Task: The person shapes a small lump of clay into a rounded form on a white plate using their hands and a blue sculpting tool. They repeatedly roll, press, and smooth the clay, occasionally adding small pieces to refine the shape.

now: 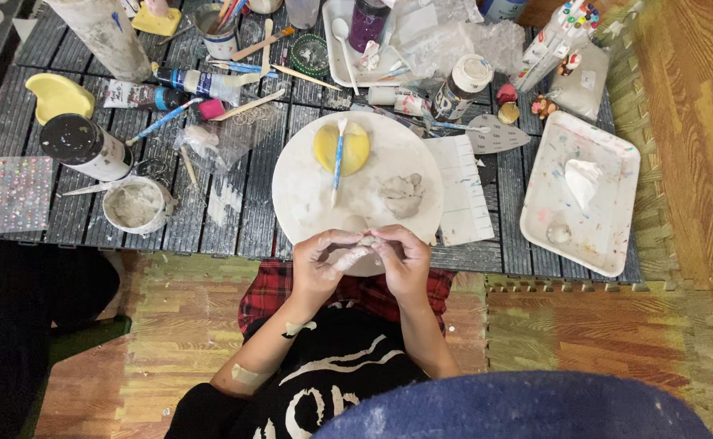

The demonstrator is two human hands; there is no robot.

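1. Head view, looking straight down: the left hand (321, 262) and right hand (404, 258) meet at the near edge of a round white work board (308, 195). The fingertips of both are pinched together on a small lump of pale clay (367, 241), which sits between them just above the board's rim at 6 o'clock.
2. On the board, a larger grey clay lump (403, 195) lies at 3 o'clock from its centre. A yellow disc (355, 146) sits at 12 o'clock, with a blue-handled sculpting tool (338, 162) laid across it.
3. The board rests on a dark slatted desk (251, 219). A small white tub (135, 205) of grey material stands at 9 o'clock, and a white rectangular tray (608, 236) at 3 o'clock.
4. Judging by the grip, the step in hand is shaping the small piece with the fingers. The next move likely calls for light, even pressure, with the piece kept over the board.
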